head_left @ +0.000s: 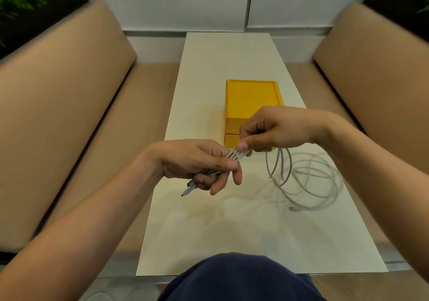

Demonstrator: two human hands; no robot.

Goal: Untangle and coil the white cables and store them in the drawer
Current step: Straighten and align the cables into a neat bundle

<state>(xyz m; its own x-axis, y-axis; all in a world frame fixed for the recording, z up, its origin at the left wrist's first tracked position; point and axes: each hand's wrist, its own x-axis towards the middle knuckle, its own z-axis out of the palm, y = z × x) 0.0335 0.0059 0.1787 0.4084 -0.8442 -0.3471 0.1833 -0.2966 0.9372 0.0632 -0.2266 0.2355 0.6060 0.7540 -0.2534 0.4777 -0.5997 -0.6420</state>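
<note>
Left hand (197, 163), right hand (274, 128): cable (234, 155) between

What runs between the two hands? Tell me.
In the head view, a folded bundle of white cable spans the gap from the left hand to the right hand; both grip it.

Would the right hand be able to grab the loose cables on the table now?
Probably, once freed: the loose cables lie close beside the right hand with nothing between, but it pinches the folded cable.
</note>
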